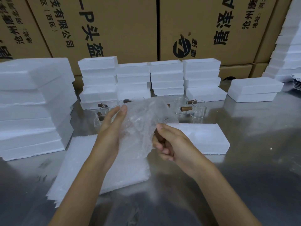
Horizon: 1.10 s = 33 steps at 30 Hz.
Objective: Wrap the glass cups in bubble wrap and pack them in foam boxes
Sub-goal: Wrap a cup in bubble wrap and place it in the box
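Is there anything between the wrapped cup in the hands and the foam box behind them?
Nothing visible. The bubble wrap bundle is held above the table, and the foam box lies just behind the right hand.

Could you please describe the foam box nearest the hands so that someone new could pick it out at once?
Start at the steel table, in front of the stacked white foam boxes. Just beyond the right hand, this foam box lies alone near the glass cups. Unlike the others, it is single and unstacked.
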Each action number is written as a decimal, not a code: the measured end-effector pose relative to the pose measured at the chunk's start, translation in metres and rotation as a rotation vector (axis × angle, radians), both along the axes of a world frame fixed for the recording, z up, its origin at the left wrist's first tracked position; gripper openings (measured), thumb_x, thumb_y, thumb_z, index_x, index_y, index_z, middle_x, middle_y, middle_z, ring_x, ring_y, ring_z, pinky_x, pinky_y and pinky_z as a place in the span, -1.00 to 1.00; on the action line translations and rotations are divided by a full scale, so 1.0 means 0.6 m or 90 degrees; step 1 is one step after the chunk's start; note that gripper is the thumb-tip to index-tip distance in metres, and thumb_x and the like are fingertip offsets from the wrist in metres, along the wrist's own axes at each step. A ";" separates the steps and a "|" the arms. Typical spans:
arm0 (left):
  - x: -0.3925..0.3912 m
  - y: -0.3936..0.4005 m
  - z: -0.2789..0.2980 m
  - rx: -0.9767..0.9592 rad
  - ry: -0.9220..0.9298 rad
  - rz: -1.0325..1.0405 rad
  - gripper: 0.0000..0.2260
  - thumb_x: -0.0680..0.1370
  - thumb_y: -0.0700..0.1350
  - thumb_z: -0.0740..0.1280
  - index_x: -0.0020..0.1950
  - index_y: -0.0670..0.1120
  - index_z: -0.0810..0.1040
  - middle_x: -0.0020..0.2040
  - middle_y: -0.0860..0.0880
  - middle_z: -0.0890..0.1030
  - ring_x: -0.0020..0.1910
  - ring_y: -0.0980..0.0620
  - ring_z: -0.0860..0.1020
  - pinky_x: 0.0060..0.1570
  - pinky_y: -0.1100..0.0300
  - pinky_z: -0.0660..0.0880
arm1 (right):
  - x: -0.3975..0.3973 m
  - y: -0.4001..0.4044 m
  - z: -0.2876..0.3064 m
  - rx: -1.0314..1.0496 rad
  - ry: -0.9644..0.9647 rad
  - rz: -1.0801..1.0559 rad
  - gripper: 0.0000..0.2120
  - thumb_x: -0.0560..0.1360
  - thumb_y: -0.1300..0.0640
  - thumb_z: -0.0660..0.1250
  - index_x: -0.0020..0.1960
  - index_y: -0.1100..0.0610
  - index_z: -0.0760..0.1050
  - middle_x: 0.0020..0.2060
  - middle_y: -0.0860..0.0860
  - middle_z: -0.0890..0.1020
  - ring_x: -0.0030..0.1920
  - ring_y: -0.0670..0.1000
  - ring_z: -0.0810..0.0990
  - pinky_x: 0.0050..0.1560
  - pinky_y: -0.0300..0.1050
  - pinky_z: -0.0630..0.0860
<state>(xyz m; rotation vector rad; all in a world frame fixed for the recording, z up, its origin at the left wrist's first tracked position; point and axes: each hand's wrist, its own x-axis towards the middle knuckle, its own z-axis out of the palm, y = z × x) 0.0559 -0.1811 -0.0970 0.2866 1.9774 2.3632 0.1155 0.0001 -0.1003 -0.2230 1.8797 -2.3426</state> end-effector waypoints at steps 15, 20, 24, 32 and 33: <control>0.004 -0.006 0.005 -0.042 -0.073 -0.186 -0.43 0.44 0.43 0.30 0.34 0.17 0.56 0.30 0.07 0.61 0.30 0.08 0.56 0.31 0.01 0.38 | -0.001 -0.012 -0.016 0.151 0.020 0.006 -0.66 0.60 0.07 0.13 -0.35 0.01 0.39 -0.47 -0.06 0.33 -0.43 -0.06 0.20 -0.48 -0.26 0.19; 0.013 0.021 -0.003 0.004 -0.113 -0.175 -0.33 0.38 0.36 0.45 0.41 0.07 0.51 0.29 0.00 0.62 0.30 -0.01 0.57 0.37 -0.09 0.41 | 0.003 -0.031 -0.021 0.283 0.027 -0.030 -0.46 0.68 -0.03 0.12 -0.47 -0.21 0.45 -0.62 -0.22 0.37 -0.58 -0.23 0.34 -0.50 -0.45 0.27; 0.015 0.026 -0.002 0.052 -0.123 -0.160 -0.28 0.44 0.26 0.46 0.50 -0.02 0.38 0.31 -0.03 0.61 0.32 -0.06 0.55 0.39 -0.10 0.41 | 0.000 -0.028 -0.025 0.331 0.069 -0.085 -0.56 0.66 -0.04 0.15 -0.39 -0.06 0.43 -0.54 -0.14 0.46 -0.49 -0.22 0.41 -0.28 -0.33 0.36; 0.009 0.006 0.011 0.126 -0.048 -0.111 -0.52 0.56 0.20 0.32 0.39 -0.03 0.53 0.30 -0.08 0.61 0.30 -0.06 0.57 0.28 0.00 0.50 | 0.002 -0.023 -0.022 0.390 0.141 -0.093 -0.68 0.56 -0.15 0.10 -0.28 -0.03 0.40 -0.50 0.02 0.54 -0.47 -0.13 0.49 -0.27 -0.24 0.42; 0.007 0.003 0.013 0.145 -0.049 -0.114 -0.54 0.57 0.20 0.29 0.35 -0.03 0.58 0.30 -0.09 0.61 0.29 -0.07 0.57 0.22 0.02 0.54 | 0.002 -0.021 -0.020 0.381 0.115 -0.052 -0.65 0.53 -0.20 0.11 -0.28 -0.01 0.41 -0.48 0.00 0.54 -0.47 -0.13 0.47 -0.30 -0.24 0.41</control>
